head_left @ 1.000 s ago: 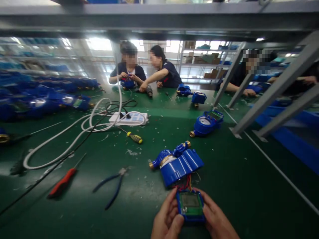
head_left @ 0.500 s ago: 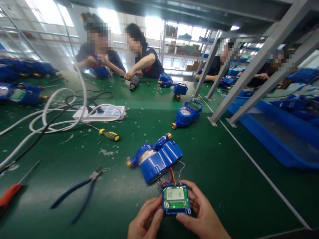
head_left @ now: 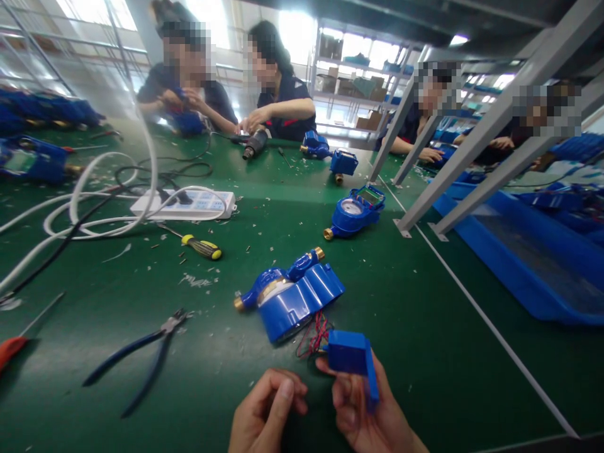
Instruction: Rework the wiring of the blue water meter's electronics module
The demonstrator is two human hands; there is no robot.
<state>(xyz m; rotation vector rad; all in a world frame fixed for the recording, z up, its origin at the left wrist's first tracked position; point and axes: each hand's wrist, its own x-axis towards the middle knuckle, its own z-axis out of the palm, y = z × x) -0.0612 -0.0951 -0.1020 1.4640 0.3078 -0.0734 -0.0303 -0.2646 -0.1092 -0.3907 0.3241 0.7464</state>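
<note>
My right hand [head_left: 372, 409] grips a small blue plastic display housing [head_left: 348, 352], tipped so that its plain blue back faces me and its screen is hidden. Thin red and dark wires [head_left: 315, 336] run from the housing to a blue water meter [head_left: 302, 305] with brass ends, lying on its side just beyond my hands. Beside the housing, my left hand [head_left: 270, 406] is loosely curled, thumb against the fingers, apart from the housing and with nothing visible in it. Blue-handled cutting pliers [head_left: 163, 343] lie spread on the green bench [head_left: 221, 390] to the left.
A yellow-black screwdriver [head_left: 202, 246], an orange-handled screwdriver [head_left: 12, 350] and a white power strip [head_left: 217, 204] with looped cables occupy the left. Another meter [head_left: 353, 214] stands farther back. Metal posts [head_left: 443, 154] and a blue tray [head_left: 528, 277] are at right. Co-workers sit across the bench.
The display housing has been turned over in my right hand, from its lit screen showing to its blue back. My left hand has let go of it and curled.
</note>
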